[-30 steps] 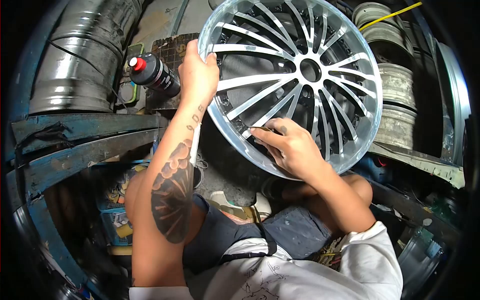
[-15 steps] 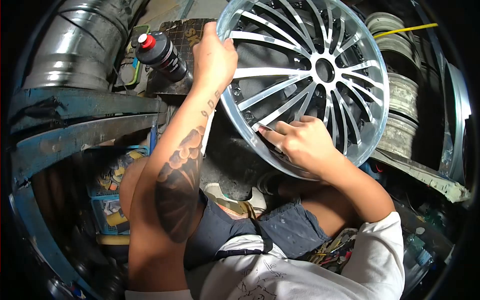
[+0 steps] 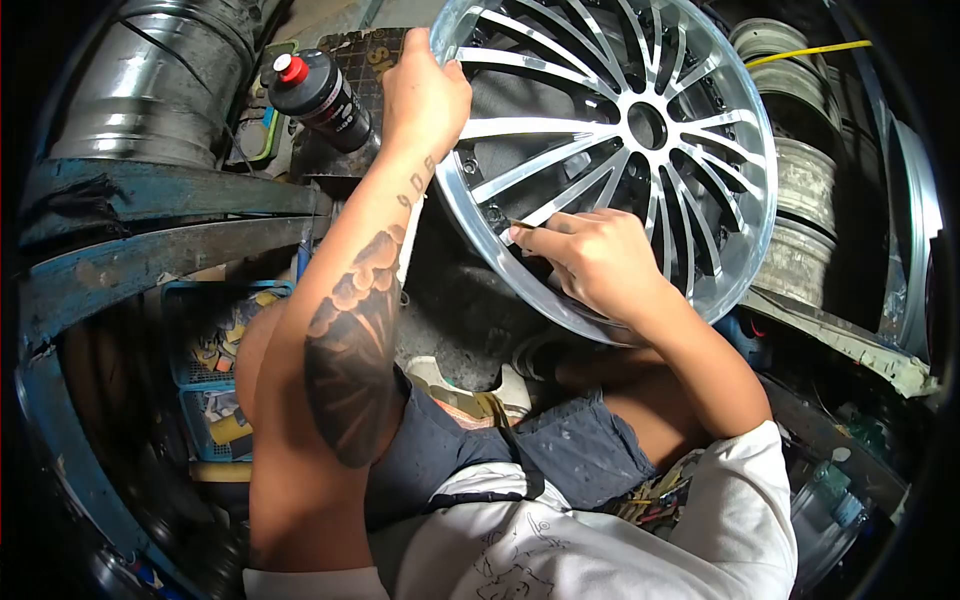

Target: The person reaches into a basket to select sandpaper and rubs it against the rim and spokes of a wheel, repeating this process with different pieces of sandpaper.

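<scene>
A multi-spoke alloy wheel (image 3: pixel 560 128) with bright silver spokes, dark gaps and a round centre hole stands tilted in front of me. My left hand (image 3: pixel 425 100) is closed around the left side of its rim, with the fingertips partly hidden. Low on the left, my right hand (image 3: pixel 597 258) reaches over the rim to the outer end of a spoke. Its thumb and forefinger pinch a small thin sheet (image 3: pixel 521 224) that looks like sandpaper; most of it is covered by the fingers.
A black bottle with a red cap (image 3: pixel 318 100) stands on a dark board left of my left hand. Several bare rims (image 3: pixel 803 185) are stacked at right, and a big metal barrel (image 3: pixel 150 85) lies at left. Blue baskets (image 3: pixel 180 375) of scraps sit below a blue beam (image 3: pixel 170 195).
The whole view has shifted slightly, so the wheel and both hands appear a little higher. My right hand remains at the same spoke end, its fingers slightly re-angled. The left grip is unchanged.
</scene>
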Available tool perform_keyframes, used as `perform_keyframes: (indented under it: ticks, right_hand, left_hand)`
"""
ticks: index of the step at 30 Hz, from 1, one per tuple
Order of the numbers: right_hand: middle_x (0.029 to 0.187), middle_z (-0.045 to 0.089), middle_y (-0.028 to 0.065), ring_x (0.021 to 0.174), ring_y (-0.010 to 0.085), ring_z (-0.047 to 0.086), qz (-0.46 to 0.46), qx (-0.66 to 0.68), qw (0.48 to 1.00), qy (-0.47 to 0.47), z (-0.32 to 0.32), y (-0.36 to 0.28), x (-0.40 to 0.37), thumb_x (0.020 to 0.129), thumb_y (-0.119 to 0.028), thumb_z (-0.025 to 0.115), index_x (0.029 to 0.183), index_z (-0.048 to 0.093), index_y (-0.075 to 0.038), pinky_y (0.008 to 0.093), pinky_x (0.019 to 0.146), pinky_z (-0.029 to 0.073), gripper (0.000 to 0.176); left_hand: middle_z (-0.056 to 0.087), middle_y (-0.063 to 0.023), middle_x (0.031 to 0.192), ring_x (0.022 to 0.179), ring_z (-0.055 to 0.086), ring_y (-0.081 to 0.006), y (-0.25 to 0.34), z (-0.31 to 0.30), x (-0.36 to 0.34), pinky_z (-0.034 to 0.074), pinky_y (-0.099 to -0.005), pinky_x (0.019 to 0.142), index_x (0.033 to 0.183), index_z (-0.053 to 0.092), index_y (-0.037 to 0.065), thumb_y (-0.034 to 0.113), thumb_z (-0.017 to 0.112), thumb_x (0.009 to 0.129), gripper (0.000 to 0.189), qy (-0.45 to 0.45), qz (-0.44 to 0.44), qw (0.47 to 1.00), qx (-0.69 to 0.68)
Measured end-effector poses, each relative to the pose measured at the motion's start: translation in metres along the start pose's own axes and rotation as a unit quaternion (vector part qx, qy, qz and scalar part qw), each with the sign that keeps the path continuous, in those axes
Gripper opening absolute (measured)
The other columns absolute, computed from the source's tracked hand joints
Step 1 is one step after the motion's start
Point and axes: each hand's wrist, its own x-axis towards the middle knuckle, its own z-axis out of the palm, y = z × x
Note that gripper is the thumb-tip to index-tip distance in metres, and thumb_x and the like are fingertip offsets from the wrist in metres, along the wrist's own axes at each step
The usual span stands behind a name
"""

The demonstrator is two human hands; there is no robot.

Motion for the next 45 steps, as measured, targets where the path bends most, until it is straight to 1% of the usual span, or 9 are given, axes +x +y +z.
perform_keyframes:
  ticks: [14,17,22,26,29,36,39,42,45]
  right_hand:
    - [0.085,0.072,0.0042,0.063,0.0245,0.072,-0.005,-0.082,0.994,-0.074,-0.003,-0.006,0.000,0.088,-0.017,0.062,0.128,0.076,-0.021,0.0392,0.058,0.056,0.042]
    - [0.084,0.072,0.0045,0.065,0.0236,0.073,-0.003,-0.094,0.993,-0.071,-0.001,-0.008,-0.002,0.088,-0.018,0.062,0.127,0.077,-0.020,0.0394,0.058,0.055,0.042]
    - [0.074,0.068,0.0021,0.062,0.0214,0.069,0.078,-0.019,0.990,0.119,-0.047,-0.017,-0.029,0.082,-0.008,0.071,0.119,0.080,-0.019,0.0357,0.056,0.053,0.039]
    - [0.092,0.078,0.0097,0.074,0.0257,0.074,0.128,0.197,0.894,0.383,-0.018,0.006,-0.029,0.089,-0.008,0.080,0.111,0.081,-0.011,0.0338,0.066,0.058,0.023]
    - [0.096,0.078,0.0118,0.083,0.0286,0.076,0.070,0.164,0.895,0.409,-0.032,0.006,-0.030,0.089,-0.010,0.078,0.109,0.075,-0.008,0.0364,0.073,0.060,0.020]
    - [0.094,0.071,0.0196,0.087,0.0453,0.069,0.202,0.216,0.862,0.411,-0.045,0.017,-0.020,0.087,-0.016,0.063,0.105,0.055,-0.006,0.0523,0.077,0.055,0.022]
    - [0.090,0.071,0.0200,0.085,0.0441,0.069,0.245,0.205,0.865,0.387,-0.055,0.014,-0.021,0.088,-0.025,0.064,0.097,0.060,-0.007,0.0521,0.075,0.055,0.021]
    - [0.086,0.070,0.0208,0.083,0.0436,0.069,0.283,0.221,0.875,0.325,-0.067,0.010,-0.028,0.092,-0.028,0.064,0.094,0.064,-0.006,0.0519,0.074,0.055,0.022]
    - [0.083,0.068,0.0213,0.081,0.0431,0.068,0.215,0.223,0.885,0.348,-0.044,0.018,-0.032,0.096,-0.029,0.063,0.096,0.066,-0.006,0.0523,0.073,0.054,0.023]
  left_hand:
    - [0.074,-0.0283,0.118,0.115,0.070,-0.0457,0.001,0.000,0.001,0.053,-0.0490,0.101,0.135,0.059,0.004,0.021,0.066,0.097,0.042,-0.001,-0.010,1.000,0.006]
    - [0.073,-0.0328,0.110,0.110,0.070,-0.0495,-0.001,0.000,0.004,0.055,-0.0514,0.097,0.131,0.058,0.001,0.016,0.062,0.098,0.036,-0.006,0.011,1.000,0.005]
    - [0.074,-0.0298,0.112,0.111,0.071,-0.0461,-0.002,0.003,0.007,0.055,-0.0505,0.098,0.130,0.060,0.004,0.018,0.064,0.098,0.035,-0.004,-0.005,1.000,0.020]
    - [0.075,-0.0263,0.116,0.113,0.072,-0.0422,-0.010,0.004,0.013,0.055,-0.0467,0.099,0.134,0.061,0.005,0.020,0.070,0.096,0.042,-0.005,0.026,0.999,0.023]
    - [0.075,-0.0239,0.120,0.115,0.072,-0.0353,-0.024,0.007,0.023,0.053,-0.0428,0.101,0.134,0.060,0.000,0.017,0.070,0.096,0.043,-0.027,0.036,0.999,-0.024]
    - [0.075,-0.0136,0.112,0.099,0.070,-0.0226,-0.067,0.007,0.032,0.053,-0.0364,0.091,0.128,0.064,-0.002,0.018,0.074,0.097,0.038,-0.034,-0.033,0.998,-0.034]
    - [0.074,-0.0099,0.111,0.097,0.068,-0.0207,-0.047,0.006,0.012,0.052,-0.0351,0.090,0.127,0.064,-0.003,0.016,0.077,0.096,0.039,-0.037,-0.078,0.991,-0.104]
    - [0.074,-0.0080,0.110,0.095,0.068,-0.0201,-0.053,0.006,0.026,0.052,-0.0343,0.088,0.126,0.065,-0.002,0.011,0.077,0.094,0.036,-0.047,-0.036,0.997,-0.043]
    - [0.076,-0.0104,0.108,0.094,0.070,-0.0202,-0.042,0.011,0.016,0.053,-0.0348,0.088,0.119,0.068,-0.002,0.007,0.077,0.091,0.031,-0.041,-0.117,0.975,-0.185]
